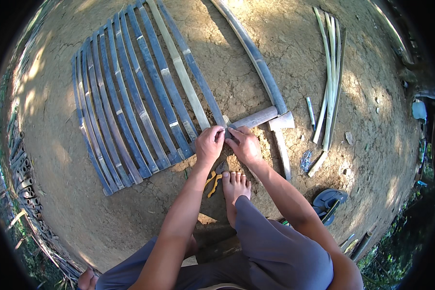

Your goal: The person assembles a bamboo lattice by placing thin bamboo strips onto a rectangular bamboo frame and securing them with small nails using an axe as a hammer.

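Note:
A rack of dark bamboo slats (pixel 145 116) lies on the ground at the left, the slats side by side with gaps between them. Both hands meet at the near end of its rightmost slat (pixel 198 67), where a bamboo crosspiece (pixel 255 117) runs beneath. My left hand (pixel 210 145) is closed, thumb and fingertips pinched together at the left of the slat's end. Close against it, my right hand (pixel 245 146) has its fingers bent and pinched at the same joint. Whatever small thing sits between the fingertips is too hidden to name. Pliers with yellow handles (pixel 214 183) lie just below my hands.
Beside the crosspiece's right end lies a hatchet (pixel 281 122), near a long curved bamboo piece (pixel 256 55). Farther right are pale bamboo strips (pixel 331 82), a marker pen (pixel 310 113), a small heap of blue-grey bits (pixel 306 160) and a dark sandal (pixel 328 202). My bare foot (pixel 236 186) rests by the pliers.

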Tool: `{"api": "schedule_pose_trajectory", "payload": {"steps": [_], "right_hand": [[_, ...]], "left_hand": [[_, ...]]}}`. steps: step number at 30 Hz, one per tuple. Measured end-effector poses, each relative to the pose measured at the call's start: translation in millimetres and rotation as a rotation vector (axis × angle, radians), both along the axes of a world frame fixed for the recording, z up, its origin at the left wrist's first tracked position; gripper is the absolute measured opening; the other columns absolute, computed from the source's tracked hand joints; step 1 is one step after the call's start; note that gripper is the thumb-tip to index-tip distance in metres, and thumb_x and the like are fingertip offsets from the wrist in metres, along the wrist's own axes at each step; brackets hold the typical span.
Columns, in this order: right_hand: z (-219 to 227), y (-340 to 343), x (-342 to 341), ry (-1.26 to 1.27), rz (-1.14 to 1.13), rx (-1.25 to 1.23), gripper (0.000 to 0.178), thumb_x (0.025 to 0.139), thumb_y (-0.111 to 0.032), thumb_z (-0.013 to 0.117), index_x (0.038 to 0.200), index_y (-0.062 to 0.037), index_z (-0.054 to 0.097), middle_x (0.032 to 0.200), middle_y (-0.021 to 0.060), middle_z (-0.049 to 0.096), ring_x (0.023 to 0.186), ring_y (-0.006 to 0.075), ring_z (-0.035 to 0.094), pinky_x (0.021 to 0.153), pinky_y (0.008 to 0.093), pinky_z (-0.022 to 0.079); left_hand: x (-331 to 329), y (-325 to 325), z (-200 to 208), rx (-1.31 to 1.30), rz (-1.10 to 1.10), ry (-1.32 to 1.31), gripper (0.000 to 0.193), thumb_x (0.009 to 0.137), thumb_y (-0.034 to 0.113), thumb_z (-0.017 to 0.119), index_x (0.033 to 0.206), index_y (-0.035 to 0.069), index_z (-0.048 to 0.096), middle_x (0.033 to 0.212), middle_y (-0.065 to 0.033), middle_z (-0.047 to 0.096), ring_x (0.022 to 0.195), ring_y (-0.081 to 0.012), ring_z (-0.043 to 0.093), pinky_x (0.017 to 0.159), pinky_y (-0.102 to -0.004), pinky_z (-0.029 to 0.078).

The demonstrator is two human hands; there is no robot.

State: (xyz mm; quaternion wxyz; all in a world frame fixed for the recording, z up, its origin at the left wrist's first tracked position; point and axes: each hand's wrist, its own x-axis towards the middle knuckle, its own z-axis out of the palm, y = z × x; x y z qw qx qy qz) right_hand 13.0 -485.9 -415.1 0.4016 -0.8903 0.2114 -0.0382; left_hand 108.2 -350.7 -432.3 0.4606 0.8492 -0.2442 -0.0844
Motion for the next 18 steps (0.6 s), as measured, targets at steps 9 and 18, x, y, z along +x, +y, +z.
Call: {"api": "schedule_pose_trajectory", "payload": {"steps": [9,18], "right_hand": [[20,-28,-38,0.035,-0.239,-0.25,0.046,0.087,-0.017,0.077,0.131,-0.0057,0.068,0.115,0.0153,0.064,0.106,0.0344,0.06,0.095,0.046,0.05],[-5,-77,-111,0.383,-0.351,-0.354,0.059,0.083,-0.026,0.08,0.131,-0.0052,0.053,0.114,0.0218,0.064,0.104,0.0389,0.063,0.09,0.0492,0.051]], "left_hand": [[-6,-3,-5,-0.018,0.005,-0.075,0.013,0.086,0.008,0.077,0.097,0.009,0.07,0.091,-0.0086,0.075,0.084,-0.0297,0.073,0.073,-0.0402,0.06],[-5,-2,-7,-0.053,0.016,-0.144,0.018,0.085,0.007,0.078,0.1,0.01,0.069,0.091,-0.0067,0.075,0.081,-0.0259,0.073,0.07,-0.0371,0.06]]}}
